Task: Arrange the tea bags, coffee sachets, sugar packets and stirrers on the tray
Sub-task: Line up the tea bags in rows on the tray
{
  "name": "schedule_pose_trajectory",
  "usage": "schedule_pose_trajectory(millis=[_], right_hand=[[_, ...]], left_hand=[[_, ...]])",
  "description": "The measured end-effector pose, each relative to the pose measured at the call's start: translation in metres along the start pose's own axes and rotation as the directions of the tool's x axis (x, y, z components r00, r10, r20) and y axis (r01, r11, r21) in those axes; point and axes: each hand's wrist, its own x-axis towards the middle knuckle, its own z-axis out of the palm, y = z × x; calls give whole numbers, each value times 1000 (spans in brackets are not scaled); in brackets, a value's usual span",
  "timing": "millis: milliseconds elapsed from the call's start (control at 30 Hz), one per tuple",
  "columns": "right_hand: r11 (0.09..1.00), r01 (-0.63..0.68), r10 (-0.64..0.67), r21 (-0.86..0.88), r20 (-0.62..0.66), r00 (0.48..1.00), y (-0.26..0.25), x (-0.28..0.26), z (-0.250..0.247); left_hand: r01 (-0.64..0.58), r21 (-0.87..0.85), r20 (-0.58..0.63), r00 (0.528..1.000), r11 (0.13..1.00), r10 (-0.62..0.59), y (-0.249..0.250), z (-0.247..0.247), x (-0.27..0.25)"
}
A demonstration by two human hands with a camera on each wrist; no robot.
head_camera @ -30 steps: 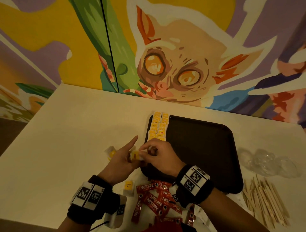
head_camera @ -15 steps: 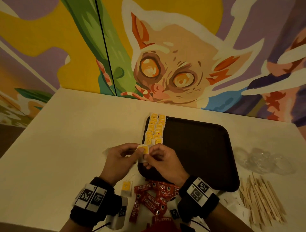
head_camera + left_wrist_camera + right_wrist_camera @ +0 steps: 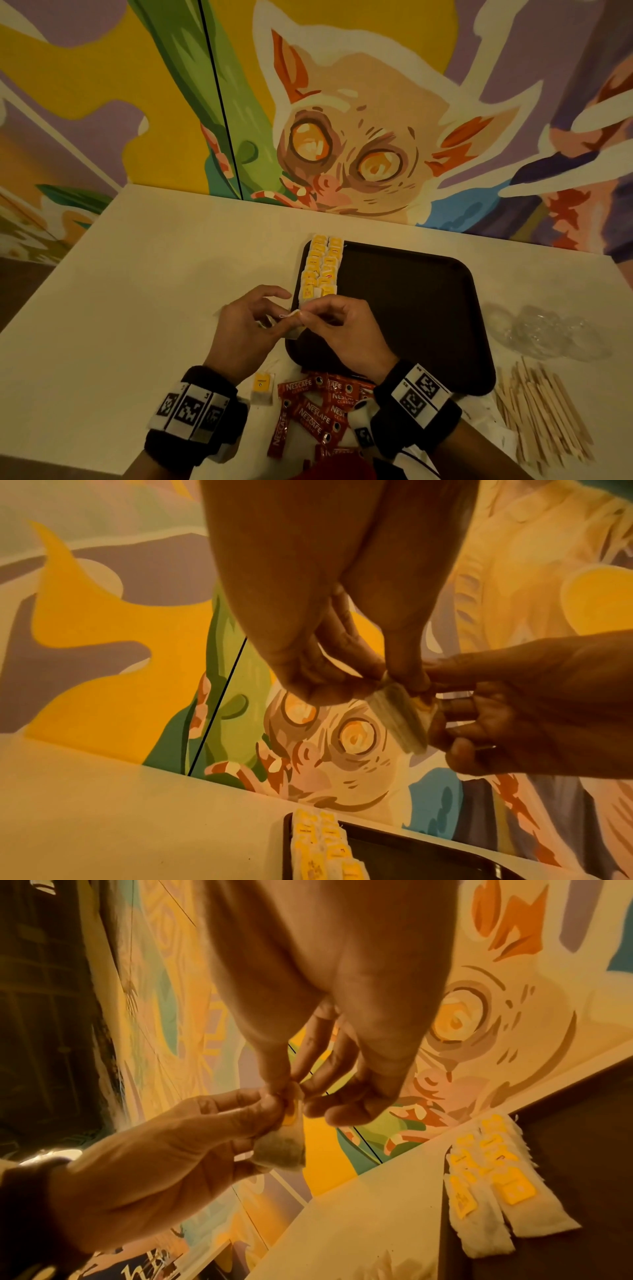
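Both hands meet over the near left corner of the dark tray (image 3: 411, 308) and pinch one tea bag (image 3: 294, 324) between them. The left hand (image 3: 270, 318) holds its lower part (image 3: 281, 1148); the right hand (image 3: 308, 317) pinches its top edge (image 3: 399, 712). Two rows of yellow-tagged tea bags (image 3: 322, 267) lie along the tray's left side. One loose tea bag (image 3: 262, 385) lies on the table by the left wrist. Red coffee sachets (image 3: 318, 404) are heaped at the table's near edge. Wooden stirrers (image 3: 541, 411) lie in a pile at the right.
Crumpled clear plastic (image 3: 548, 332) lies right of the tray. A painted mural wall (image 3: 342, 137) rises directly behind the white table (image 3: 137, 291). The table's left edge drops off at the far left.
Both hands have lifted the tea bag a little and turned it, so its yellow tag no longer faces the head camera. The left forefinger, earlier stretched out, now curls with the others.
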Motion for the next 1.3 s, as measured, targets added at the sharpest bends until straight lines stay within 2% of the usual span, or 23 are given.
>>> schedule_pose_trajectory(millis=[400, 600, 767, 900, 1033, 1200, 1300], right_hand=[[992, 55, -41, 113, -125, 991, -8, 3, -3], [991, 92, -82, 101, -104, 991, -19, 8, -7], [993, 113, -113, 23, -7, 994, -31, 14, -15], [998, 53, -55, 30, 65, 996, -32, 22, -21], [986, -68, 48, 153, 133, 990, -33, 24, -19], [913, -221, 161, 344, 194, 968, -30, 23, -14], [887, -241, 176, 393, 195, 965, -28, 20, -12]], left_hand=[[31, -80, 25, 999, 996, -30, -3, 1, 0], [-36, -19, 62, 997, 999, 37, -2, -1, -1], [-168, 52, 127, 979, 984, 160, 5, -7, 1], [-270, 25, 123, 956, 962, 265, 13, -9, 4], [-319, 3, 72, 945, 948, 318, 15, -12, 8], [-286, -34, -34, 958, 958, 285, 25, -12, 11], [-241, -18, -69, 969, 970, 239, 29, -9, 11]])
